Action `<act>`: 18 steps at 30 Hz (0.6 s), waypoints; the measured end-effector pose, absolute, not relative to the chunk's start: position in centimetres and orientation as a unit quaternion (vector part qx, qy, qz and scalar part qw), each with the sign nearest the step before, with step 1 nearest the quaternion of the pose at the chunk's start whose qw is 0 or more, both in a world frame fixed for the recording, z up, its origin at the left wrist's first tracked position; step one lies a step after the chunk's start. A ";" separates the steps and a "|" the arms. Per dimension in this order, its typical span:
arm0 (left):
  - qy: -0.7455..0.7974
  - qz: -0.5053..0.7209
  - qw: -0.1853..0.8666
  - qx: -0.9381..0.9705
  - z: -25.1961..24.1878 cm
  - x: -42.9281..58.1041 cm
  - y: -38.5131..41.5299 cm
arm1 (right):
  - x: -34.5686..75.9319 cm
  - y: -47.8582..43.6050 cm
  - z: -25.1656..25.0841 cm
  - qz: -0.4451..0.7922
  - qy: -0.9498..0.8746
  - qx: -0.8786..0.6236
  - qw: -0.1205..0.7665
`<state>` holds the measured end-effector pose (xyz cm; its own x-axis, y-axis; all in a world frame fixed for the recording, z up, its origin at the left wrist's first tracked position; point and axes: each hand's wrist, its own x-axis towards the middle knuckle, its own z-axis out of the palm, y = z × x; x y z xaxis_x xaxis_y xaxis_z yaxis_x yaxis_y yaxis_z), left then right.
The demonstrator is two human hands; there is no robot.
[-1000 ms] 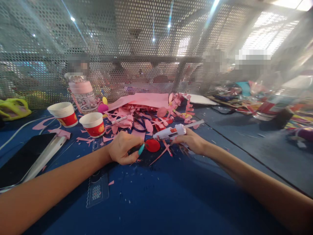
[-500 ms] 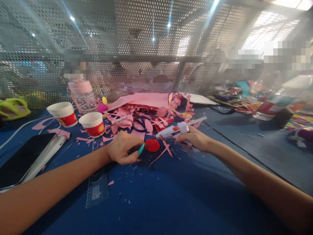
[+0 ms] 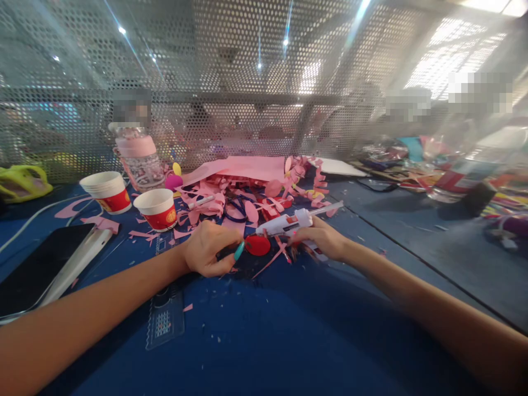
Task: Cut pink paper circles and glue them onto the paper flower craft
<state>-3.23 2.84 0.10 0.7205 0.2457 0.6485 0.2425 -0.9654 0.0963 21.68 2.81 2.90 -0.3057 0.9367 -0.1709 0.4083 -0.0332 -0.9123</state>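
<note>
My left hand (image 3: 210,250) is closed in a pinch just above the table, with a small teal piece (image 3: 238,251) between thumb and index finger. Right beside these fingertips lies a red disc (image 3: 258,246), a small dark mark near its left edge. My right hand (image 3: 319,237) is wrapped round a white hot glue gun (image 3: 285,223), its handle partly hidden by the fingers. A clear glue stick (image 3: 328,208) sticks out of the gun's back. The nozzle points left, over the disc's upper edge; whether it touches cannot be told.
Pink paper scraps (image 3: 206,206) heap up behind my hands, below a pink sheet (image 3: 247,166). To the left are paper cups (image 3: 159,212), a pink-lidded bottle (image 3: 138,157), a phone (image 3: 45,269) and a clear ruler (image 3: 165,324). A perforated metal screen (image 3: 247,82) stands behind.
The glue gun has shifted slightly left and tilted, bringing its nozzle over the red disc; my right hand moved with it. My left hand has stayed nearly still.
</note>
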 end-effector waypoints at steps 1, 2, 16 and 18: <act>0.132 0.349 0.000 0.928 0.1 -3.2 2.9 | 21.6 2.8 2.9 0.488 -0.641 -0.528 0.271; 0.132 0.348 -0.002 0.928 0.1 -3.3 2.9 | 21.5 2.7 2.9 0.483 -0.640 -0.531 0.274; 0.136 0.338 -0.013 0.931 0.1 -3.2 2.8 | 21.9 2.8 3.0 0.444 -0.653 -0.547 0.276; 0.135 0.340 -0.012 0.931 0.1 -3.2 2.8 | 22.0 2.8 3.1 0.444 -0.652 -0.551 0.272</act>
